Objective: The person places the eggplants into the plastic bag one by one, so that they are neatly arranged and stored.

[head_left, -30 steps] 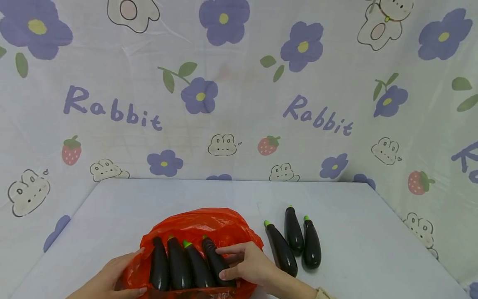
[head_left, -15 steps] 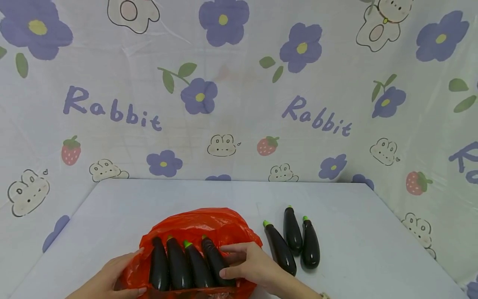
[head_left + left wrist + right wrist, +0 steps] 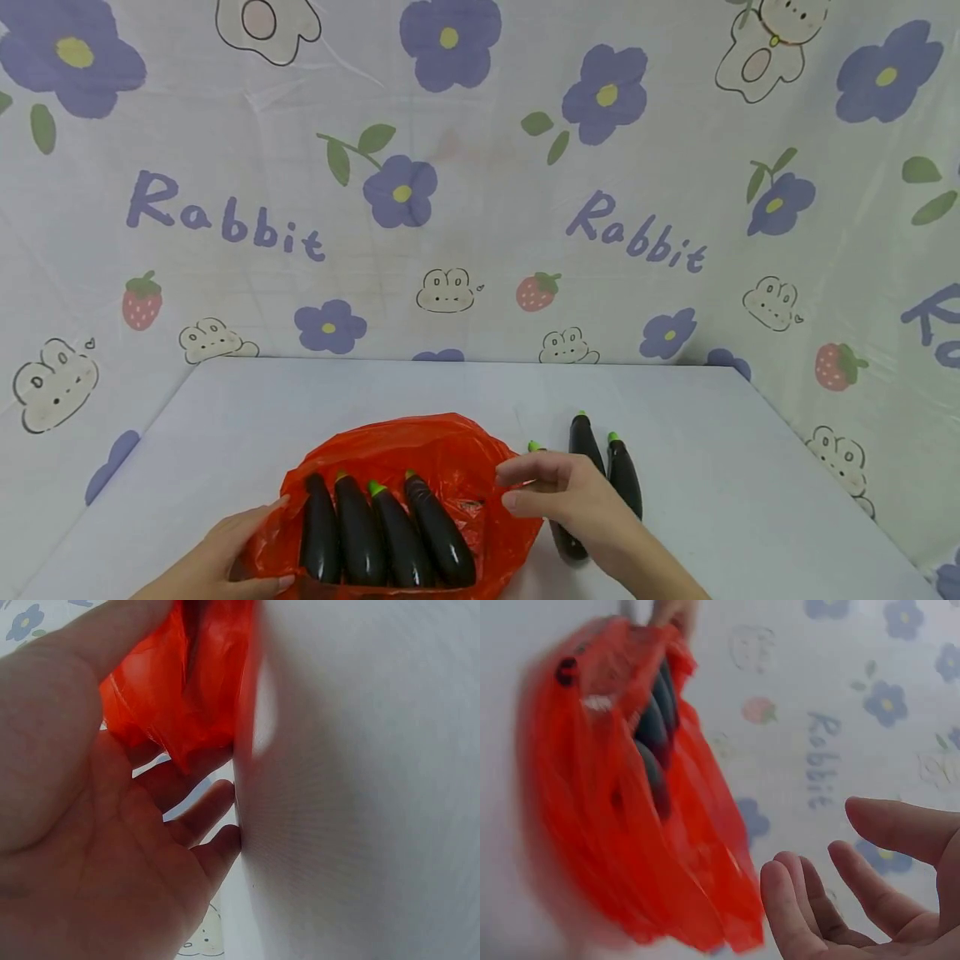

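A red plastic bag [image 3: 420,437] lies on the table with its mouth open, and several dark eggplants [image 3: 362,533] rest side by side inside it. At the bag's left edge my left hand [image 3: 225,554] holds the plastic between thumb and fingers; the left wrist view shows the red film [image 3: 214,682] in that grip. My right hand [image 3: 581,504] is in the air at the bag's right side, fingers loosely bent and holding nothing. Behind it, three more eggplants [image 3: 583,437] lie on the table, partly hidden by the hand. In the right wrist view, the right fingers stand apart from the bag [image 3: 600,825].
The white table [image 3: 750,500] extends behind and to both sides of the bag. A curtain [image 3: 487,233] printed with flowers, rabbits and strawberries hangs behind the table.
My right hand has let go of the rightmost eggplant in the bag and moved right, now in front of the loose eggplants. The left hand has stayed at the bag's edge.
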Demonstrator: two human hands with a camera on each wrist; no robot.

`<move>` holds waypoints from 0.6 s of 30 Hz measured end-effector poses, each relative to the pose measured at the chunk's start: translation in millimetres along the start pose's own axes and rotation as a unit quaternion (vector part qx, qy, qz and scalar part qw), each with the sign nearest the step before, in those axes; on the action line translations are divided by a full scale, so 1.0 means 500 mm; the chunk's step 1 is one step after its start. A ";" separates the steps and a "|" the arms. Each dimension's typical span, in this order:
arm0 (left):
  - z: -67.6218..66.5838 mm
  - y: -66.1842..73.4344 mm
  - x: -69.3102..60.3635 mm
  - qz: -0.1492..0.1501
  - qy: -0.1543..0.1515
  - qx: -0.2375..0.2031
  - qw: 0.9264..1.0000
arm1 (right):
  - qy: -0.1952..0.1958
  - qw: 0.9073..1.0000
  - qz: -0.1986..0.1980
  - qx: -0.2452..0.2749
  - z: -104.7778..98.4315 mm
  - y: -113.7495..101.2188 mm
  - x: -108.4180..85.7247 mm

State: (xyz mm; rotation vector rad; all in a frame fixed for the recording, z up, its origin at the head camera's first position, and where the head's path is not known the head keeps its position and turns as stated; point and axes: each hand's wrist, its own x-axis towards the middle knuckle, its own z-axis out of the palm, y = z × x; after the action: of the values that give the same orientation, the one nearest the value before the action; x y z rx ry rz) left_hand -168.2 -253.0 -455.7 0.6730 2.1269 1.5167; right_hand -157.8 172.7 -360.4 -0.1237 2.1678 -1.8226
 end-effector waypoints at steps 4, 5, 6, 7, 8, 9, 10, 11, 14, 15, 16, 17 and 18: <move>-0.002 -0.001 0.002 0.009 -0.003 -0.004 1.000 | 0.059 0.998 0.007 0.017 -0.051 -0.001 -0.014; -0.002 -0.001 0.002 0.010 -0.004 -0.005 1.000 | 0.071 0.997 0.007 0.025 -0.065 0.001 -0.018; -0.003 -0.002 0.003 0.012 -0.004 -0.002 1.000 | 0.083 0.996 0.005 0.032 -0.078 0.004 -0.021; -0.003 -0.002 0.003 0.015 -0.005 0.001 1.000 | 0.096 0.995 0.002 0.036 -0.091 0.007 -0.025; -0.003 -0.003 0.004 0.017 -0.005 0.003 1.000 | 0.106 0.993 -0.004 0.043 -0.104 0.012 -0.028; -0.003 -0.003 0.005 0.020 -0.006 0.005 1.000 | 0.114 0.992 -0.013 0.048 -0.117 0.017 -0.032; -0.003 -0.004 0.006 0.024 -0.009 0.005 1.000 | 0.125 0.991 -0.019 0.053 -0.130 0.023 -0.035; -0.003 -0.004 0.007 0.027 -0.010 0.005 1.000 | 0.137 0.989 -0.019 0.053 -0.142 0.028 -0.038; -0.002 -0.005 0.008 0.031 -0.013 0.005 0.999 | 0.177 0.983 -0.014 0.046 -0.175 0.045 -0.044; -0.002 -0.004 0.008 0.031 -0.014 0.004 0.999 | 0.190 0.981 -0.007 0.042 -0.184 0.051 -0.046; -0.002 -0.004 0.008 0.029 -0.013 0.005 0.999 | 0.205 0.978 0.004 0.039 -0.192 0.057 -0.047; -0.002 -0.003 0.008 0.027 -0.013 0.004 1.000 | 0.217 0.976 0.014 0.032 -0.200 0.062 -0.048; -0.001 -0.003 0.008 0.024 -0.012 0.004 1.000 | 0.228 0.973 0.021 0.028 -0.206 0.069 -0.049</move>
State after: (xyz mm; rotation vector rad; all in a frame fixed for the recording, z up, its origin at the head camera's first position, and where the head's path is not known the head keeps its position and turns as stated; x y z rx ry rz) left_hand -172.0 -251.5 -457.2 0.7466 2.1134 1.5185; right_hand -159.6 283.1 -374.5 0.3895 2.3805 -2.0403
